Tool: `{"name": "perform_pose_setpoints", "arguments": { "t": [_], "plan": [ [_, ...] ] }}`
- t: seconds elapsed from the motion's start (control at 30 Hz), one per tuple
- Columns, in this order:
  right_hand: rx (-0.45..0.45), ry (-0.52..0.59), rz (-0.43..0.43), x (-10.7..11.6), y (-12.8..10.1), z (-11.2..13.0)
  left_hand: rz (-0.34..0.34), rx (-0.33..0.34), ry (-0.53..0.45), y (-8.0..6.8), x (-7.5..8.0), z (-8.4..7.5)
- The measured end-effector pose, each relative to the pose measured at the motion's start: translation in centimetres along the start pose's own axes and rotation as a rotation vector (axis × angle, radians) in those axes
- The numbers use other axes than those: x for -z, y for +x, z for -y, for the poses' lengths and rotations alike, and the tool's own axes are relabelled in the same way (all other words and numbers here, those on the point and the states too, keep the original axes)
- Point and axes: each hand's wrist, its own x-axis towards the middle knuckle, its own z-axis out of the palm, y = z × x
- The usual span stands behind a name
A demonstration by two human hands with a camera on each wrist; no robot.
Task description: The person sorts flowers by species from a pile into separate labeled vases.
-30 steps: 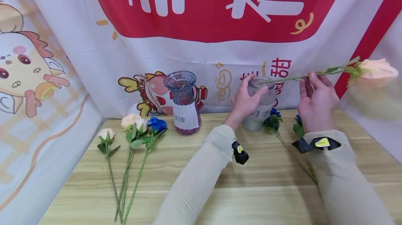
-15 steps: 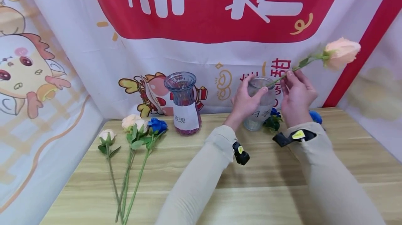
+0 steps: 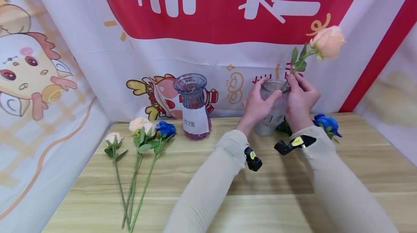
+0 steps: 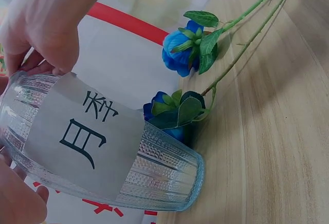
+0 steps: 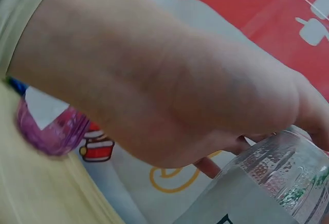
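A clear ribbed glass vase (image 3: pixel 272 108) with a white paper label (image 4: pixel 82 134) stands at the back of the wooden table (image 3: pixel 208 189). My left hand (image 3: pixel 258 104) grips its side. My right hand (image 3: pixel 298 97) pinches the green stem of a peach rose (image 3: pixel 327 41) just above the vase mouth; the stem's lower end points into the vase (image 5: pixel 272 183) and the bloom tilts up to the right. Two blue roses (image 4: pixel 182 52) lie on the table beside the vase.
A blue-and-purple labelled vase (image 3: pixel 193 106) stands left of the clear one. Three loose flowers lie at the left: a small white rose (image 3: pixel 114 139), a cream rose (image 3: pixel 138 124) and a blue rose (image 3: pixel 166 128). A printed cloth backdrop (image 3: pixel 208 37) closes off the back and sides.
My right hand has swung the peach rose from nearly level to steeply tilted and brought it left, lowering the stem end into the clear vase's mouth. My left hand has stayed on the vase.
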Motion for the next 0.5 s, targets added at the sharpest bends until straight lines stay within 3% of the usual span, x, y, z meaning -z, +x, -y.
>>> {"name": "perform_pose_setpoints", "arguments": {
  "t": [0.2, 0.5],
  "plan": [
    [-0.057, -0.292, -0.008, 0.6, -0.9, 0.0, -0.009, -0.007, 0.006, -0.2, -0.1, 0.0],
    [-0.078, -0.302, 0.142, 2.9, -2.3, 0.0, 0.0, 0.001, -0.027, -0.3, -0.2, 0.0]
  ]
}}
